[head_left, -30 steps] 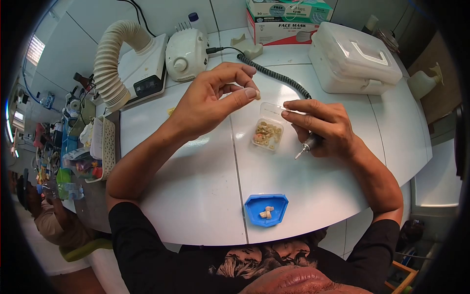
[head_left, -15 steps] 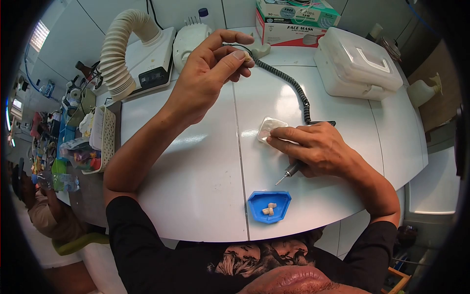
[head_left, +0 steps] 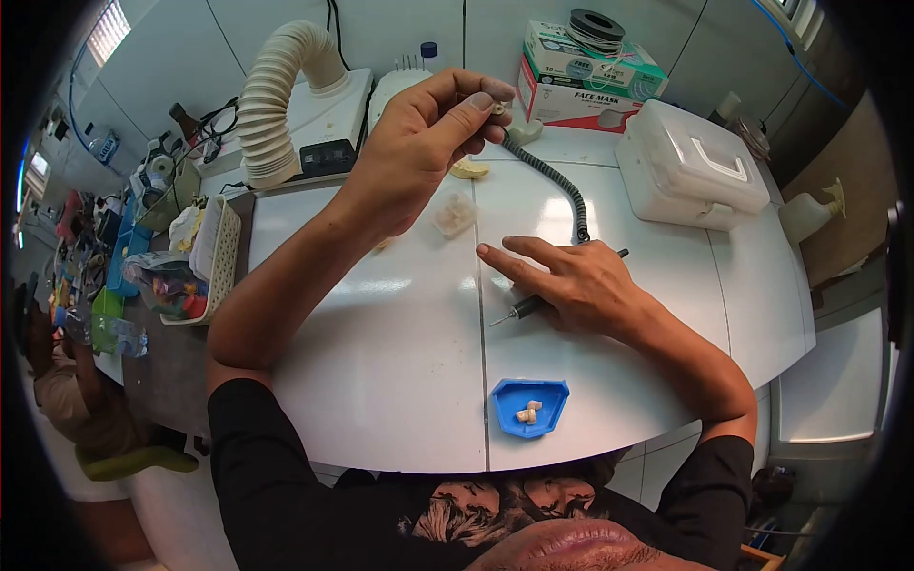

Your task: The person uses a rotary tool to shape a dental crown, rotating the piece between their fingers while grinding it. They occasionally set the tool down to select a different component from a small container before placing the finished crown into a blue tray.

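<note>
Raised over the table, my left hand [head_left: 414, 147] pinches a small pale tooth-like piece [head_left: 499, 108] between thumb and fingertips. My right hand [head_left: 586, 285] rests low with two fingers stretched forward, its palm over a dark rotary handpiece [head_left: 526, 306] that is held beneath them. The handpiece's thin bur points left. Just beyond the right fingertips, apart from them, sits a small clear box [head_left: 455, 215] with pale contents. Nearer me, a blue tray [head_left: 511, 425] carries a few cream tooth-like pieces [head_left: 529, 412]. A yellowish piece [head_left: 469, 169] lies behind the clear box.
A coiled cord [head_left: 557, 176] runs across the back of the table. At the back left stands a ribbed white hose [head_left: 262, 105] on its unit. Mask boxes [head_left: 586, 81] and a white case [head_left: 690, 167] occupy the back right. Another person [head_left: 71, 390] sits far left.
The clear box has slid left and away, out of my right fingers' touch. My right hand has shifted left with the handpiece. My left hand still pinches its piece; the view has shifted slightly.
</note>
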